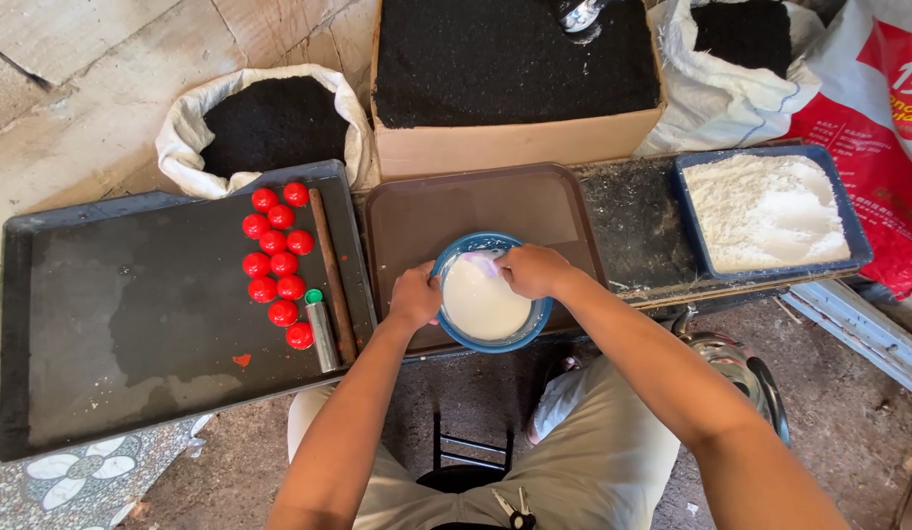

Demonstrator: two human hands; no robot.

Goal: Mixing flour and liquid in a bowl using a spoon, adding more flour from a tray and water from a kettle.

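Blue bowl [490, 291] sits on the brown tray [416, 211], dead centre between both hands, directly ahead of the body. Left hand [415, 296] is clamped on the left rim; right hand [532, 270] is curled over the upper right rim, fingers dipped inside, what is pinched cannot be told. Right hand is nearer the contents. Round bowl, no long axis; filled with smooth white liquid [483, 302].

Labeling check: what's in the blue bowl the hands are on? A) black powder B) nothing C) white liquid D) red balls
C: the blue bowl holds smooth white liquid; the left hand steadies its rim while the right hand reaches into it.
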